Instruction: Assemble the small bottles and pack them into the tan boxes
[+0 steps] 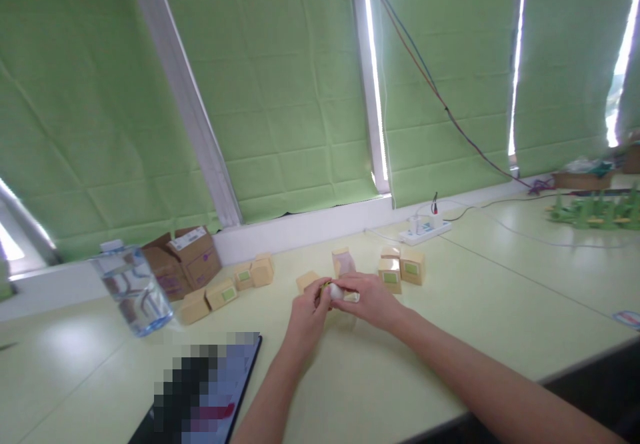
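Observation:
My left hand (311, 305) and my right hand (369, 297) meet over the middle of the table, fingers closed around a small white rounded object (337, 291). A bit of yellow-green shows beside it at the left fingertips; its kind is too small to tell. Just behind my hands stands an opened small carton (343, 262) with a pale inside. A tan box (307, 281) sits partly hidden behind my left hand. To the right of my right hand, small tan boxes with green labels (390, 276) stand close together.
More small tan boxes (221, 294) line the left side, near an open cardboard box (193, 257) and a large water bottle (135, 291). A blurred tablet-like device (220, 384) lies at front left. A power strip (425, 231) with cables lies by the windowsill; green items (595, 211) stand far right.

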A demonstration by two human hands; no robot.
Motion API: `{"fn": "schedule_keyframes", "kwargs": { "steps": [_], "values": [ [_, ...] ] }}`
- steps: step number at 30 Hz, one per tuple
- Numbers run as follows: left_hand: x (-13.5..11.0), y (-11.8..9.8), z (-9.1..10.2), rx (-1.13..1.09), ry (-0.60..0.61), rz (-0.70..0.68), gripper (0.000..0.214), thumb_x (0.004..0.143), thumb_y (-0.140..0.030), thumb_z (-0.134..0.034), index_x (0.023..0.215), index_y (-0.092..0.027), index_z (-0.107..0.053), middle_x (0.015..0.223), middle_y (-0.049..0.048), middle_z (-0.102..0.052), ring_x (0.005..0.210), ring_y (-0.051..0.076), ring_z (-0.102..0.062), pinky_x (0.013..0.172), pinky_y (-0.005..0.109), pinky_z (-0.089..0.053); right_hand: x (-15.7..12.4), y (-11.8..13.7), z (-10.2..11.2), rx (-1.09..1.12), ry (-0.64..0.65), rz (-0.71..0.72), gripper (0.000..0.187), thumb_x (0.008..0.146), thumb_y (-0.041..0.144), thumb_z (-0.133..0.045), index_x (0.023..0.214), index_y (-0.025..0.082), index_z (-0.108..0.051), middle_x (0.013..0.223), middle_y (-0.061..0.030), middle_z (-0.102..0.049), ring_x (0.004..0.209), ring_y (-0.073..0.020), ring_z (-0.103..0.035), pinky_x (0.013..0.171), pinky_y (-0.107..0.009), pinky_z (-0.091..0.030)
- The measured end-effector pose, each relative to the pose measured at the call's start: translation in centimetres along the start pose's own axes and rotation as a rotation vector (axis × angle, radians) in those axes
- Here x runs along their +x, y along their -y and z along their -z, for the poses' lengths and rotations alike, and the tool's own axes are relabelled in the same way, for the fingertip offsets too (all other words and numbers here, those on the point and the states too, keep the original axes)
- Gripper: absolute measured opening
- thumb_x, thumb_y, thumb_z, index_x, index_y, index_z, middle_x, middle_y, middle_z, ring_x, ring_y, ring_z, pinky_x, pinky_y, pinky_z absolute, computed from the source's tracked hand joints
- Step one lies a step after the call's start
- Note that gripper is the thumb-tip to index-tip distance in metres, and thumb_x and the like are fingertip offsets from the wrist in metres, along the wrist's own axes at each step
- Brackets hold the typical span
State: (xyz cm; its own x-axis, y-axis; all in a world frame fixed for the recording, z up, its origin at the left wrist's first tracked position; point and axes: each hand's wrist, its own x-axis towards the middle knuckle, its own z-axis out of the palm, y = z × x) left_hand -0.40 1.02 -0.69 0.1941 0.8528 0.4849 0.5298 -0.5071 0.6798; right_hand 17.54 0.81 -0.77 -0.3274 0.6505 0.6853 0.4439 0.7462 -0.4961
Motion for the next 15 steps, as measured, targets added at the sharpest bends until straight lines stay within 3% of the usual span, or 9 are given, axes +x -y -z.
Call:
{"fn": "schedule_keyframes", "kwargs": {
  "steps": [9,15],
  "values": [
    [0.1,0.3,-0.1,0.038,0.0,-0.046,0.04,0.094,-0.041,-0.041,0.111,-0.016,-0.068,0.112,0.0094,-0.072,0.092,0.02,-0.069,0.081,0.029,-0.053,0.0,-0.4,-0.8,0.022,-0.041,-0.02,0.02,0.078,0.025,-0.068,0.096,0.021,-0.073,0.085,-0.0024,-0.072,0.075,-0.0168,-0.064,0.071,-0.026,-0.052],
    [0.0,-0.5,-0.1,0.009,0.002,-0.049,0.038,0.094,-0.04,-0.041,0.107,-0.017,-0.069,0.105,0.0074,-0.074,0.085,0.018,-0.069,0.075,0.026,-0.055,0.2,-0.4,-1.2,-0.016,-0.088,-0.046,0.024,0.068,0.022,-0.07,0.092,0.018,-0.07,0.086,-0.0038,-0.071,0.074,-0.0172,-0.064,0.07,-0.027,-0.054]
  ]
}}
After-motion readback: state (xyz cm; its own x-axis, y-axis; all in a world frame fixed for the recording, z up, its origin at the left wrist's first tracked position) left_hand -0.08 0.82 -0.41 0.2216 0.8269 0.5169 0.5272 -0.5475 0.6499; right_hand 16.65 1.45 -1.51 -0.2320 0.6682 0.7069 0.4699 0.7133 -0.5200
